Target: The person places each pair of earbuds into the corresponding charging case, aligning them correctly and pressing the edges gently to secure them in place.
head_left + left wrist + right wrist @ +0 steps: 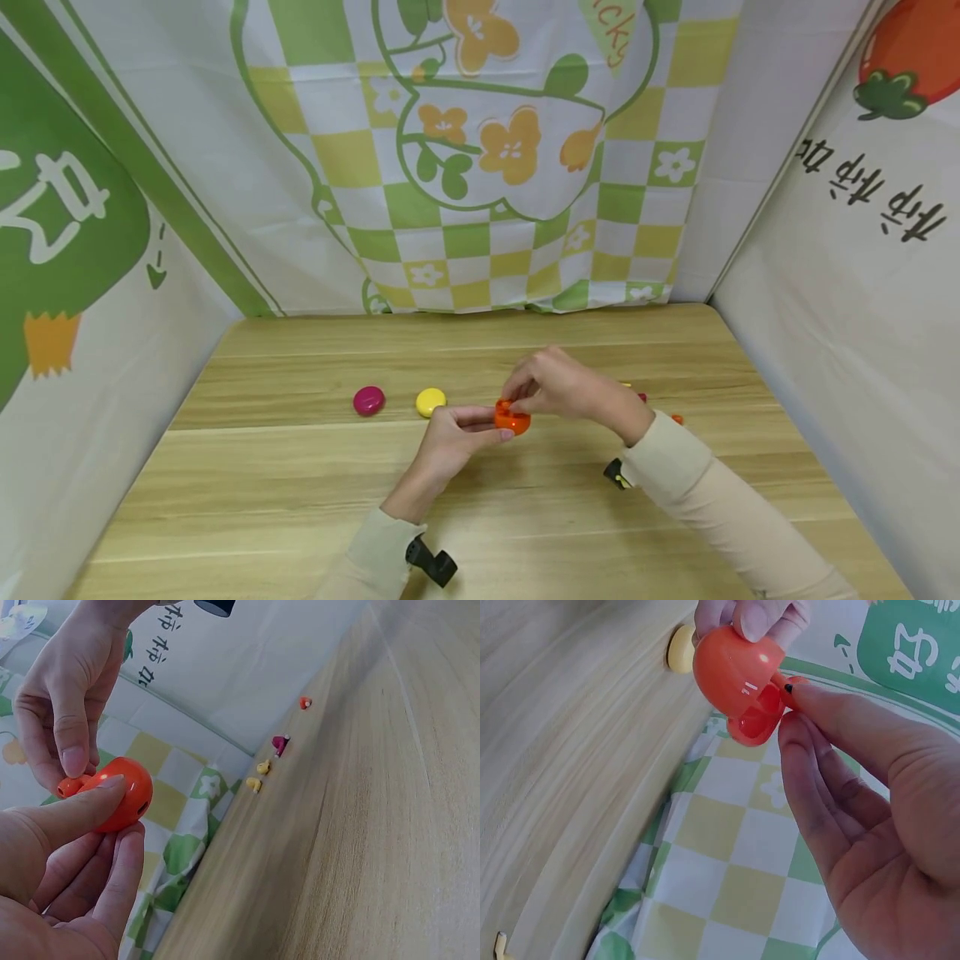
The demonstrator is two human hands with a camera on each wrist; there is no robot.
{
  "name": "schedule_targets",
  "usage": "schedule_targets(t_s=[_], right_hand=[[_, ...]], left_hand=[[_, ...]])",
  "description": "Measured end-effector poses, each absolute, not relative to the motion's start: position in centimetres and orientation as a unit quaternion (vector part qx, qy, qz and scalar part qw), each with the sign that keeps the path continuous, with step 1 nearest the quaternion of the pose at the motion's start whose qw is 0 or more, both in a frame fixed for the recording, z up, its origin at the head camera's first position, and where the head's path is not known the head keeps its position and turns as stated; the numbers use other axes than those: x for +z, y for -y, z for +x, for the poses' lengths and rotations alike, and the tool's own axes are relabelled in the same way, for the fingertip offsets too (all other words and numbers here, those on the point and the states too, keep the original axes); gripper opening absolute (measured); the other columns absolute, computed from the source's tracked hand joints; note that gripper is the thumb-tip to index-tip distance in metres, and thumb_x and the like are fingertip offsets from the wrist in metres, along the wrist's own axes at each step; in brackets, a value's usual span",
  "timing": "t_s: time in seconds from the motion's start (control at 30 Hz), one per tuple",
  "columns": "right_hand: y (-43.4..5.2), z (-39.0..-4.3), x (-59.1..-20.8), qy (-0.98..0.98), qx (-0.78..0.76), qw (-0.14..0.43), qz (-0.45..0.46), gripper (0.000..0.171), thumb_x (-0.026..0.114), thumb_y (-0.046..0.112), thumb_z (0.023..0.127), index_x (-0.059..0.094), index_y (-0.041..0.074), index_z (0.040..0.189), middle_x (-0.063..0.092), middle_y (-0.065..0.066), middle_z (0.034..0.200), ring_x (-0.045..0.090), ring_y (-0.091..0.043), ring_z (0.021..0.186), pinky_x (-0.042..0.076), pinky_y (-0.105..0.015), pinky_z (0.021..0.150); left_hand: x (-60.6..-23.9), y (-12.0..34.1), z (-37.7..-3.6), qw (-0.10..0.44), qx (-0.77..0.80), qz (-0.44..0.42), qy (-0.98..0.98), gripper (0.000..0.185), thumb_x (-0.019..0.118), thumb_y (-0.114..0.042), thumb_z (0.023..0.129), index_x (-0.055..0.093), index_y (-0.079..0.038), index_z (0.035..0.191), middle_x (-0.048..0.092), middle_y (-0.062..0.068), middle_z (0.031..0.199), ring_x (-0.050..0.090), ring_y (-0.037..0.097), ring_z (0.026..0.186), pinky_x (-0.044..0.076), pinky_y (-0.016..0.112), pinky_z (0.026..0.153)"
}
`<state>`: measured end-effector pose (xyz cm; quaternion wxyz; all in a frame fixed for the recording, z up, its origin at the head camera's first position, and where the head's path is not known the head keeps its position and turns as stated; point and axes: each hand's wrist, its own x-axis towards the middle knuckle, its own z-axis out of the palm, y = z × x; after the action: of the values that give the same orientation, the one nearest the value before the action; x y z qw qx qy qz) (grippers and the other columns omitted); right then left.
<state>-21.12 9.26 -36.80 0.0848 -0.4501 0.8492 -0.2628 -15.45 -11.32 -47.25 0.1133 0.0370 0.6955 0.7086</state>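
My left hand [444, 440] holds an orange earbud case [513, 426] up off the table, thumb on one side and fingers on the other. Seen from the right wrist, the hollow lid [756, 726] of the case hangs open. Thumb and fingers of my right hand [561, 385] pinch an orange earbud [70, 787] at the case's opening. How deep the earbud sits in its slot is hidden by the fingers. Behind the left hand, a round yellow case [431, 402] lies closed on the table, with a round magenta case [368, 401] to its left.
Loose earbuds lie on the table's right side: two yellow earbuds [258, 776], a magenta earbud [280, 743] and another orange earbud [304, 702]. My right forearm partly covers them in the head view. Printed cloth [495, 250] hangs behind the wooden table [300, 500], and white panels flank both sides.
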Motion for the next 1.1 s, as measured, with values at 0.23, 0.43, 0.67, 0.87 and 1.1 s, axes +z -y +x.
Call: schedule_targets(t_s=[0.23,0.43,0.67,0.87,1.1], right_hand=[[-8.8,-20.7,-37.0,-0.845,-0.239,0.07,-0.473,0.007,0.082,0.003,0.091,0.084,0.005,0.098,0.081,-0.006,0.095,0.072,-0.006,0.078,0.058,-0.013,0.07],[-8.4,-20.2,-37.2,-0.858,-0.23,0.057,-0.455,0.006,0.082,0.004,0.091,0.084,0.004,0.097,0.082,-0.007,0.092,0.073,-0.007,0.074,0.058,-0.013,0.066],[-8.7,-20.1,-36.9,-0.862,-0.242,0.063,-0.441,0.004,0.082,0.007,0.092,0.085,0.006,0.095,0.082,-0.004,0.09,0.072,-0.002,0.073,0.058,-0.014,0.066],[-10.7,-20.8,-35.1,-0.883,-0.249,0.092,-0.387,0.005,0.081,0.011,0.094,0.084,0.008,0.096,0.082,-0.002,0.091,0.073,-0.003,0.076,0.061,-0.019,0.069],[-15.0,-22.2,-33.6,-0.913,-0.224,0.116,-0.319,0.008,0.081,0.016,0.094,0.084,0.009,0.096,0.082,0.0,0.09,0.073,-0.006,0.078,0.063,-0.026,0.073]], left_hand=[[-47.3,11.3,-15.4,0.114,0.707,0.04,-0.697,0.036,0.086,-0.011,0.089,0.078,-0.002,0.122,0.079,0.016,0.12,0.078,0.022,0.109,0.063,0.027,0.092],[-47.2,11.3,-15.3,0.11,0.703,0.029,-0.702,0.035,0.086,-0.011,0.089,0.078,-0.002,0.121,0.079,0.017,0.12,0.078,0.023,0.109,0.063,0.028,0.093],[-47.1,11.3,-15.2,0.108,0.7,0.025,-0.706,0.035,0.087,-0.013,0.089,0.079,-0.002,0.121,0.079,0.016,0.119,0.078,0.023,0.109,0.063,0.031,0.095],[-47.0,11.3,-15.2,0.106,0.695,0.013,-0.711,0.036,0.089,-0.016,0.087,0.08,-0.004,0.12,0.08,0.014,0.118,0.078,0.022,0.109,0.061,0.033,0.099],[-46.8,11.2,-15.2,0.095,0.7,-0.002,-0.708,0.036,0.09,-0.012,0.085,0.079,-0.001,0.118,0.08,0.016,0.117,0.078,0.021,0.105,0.061,0.028,0.094]])
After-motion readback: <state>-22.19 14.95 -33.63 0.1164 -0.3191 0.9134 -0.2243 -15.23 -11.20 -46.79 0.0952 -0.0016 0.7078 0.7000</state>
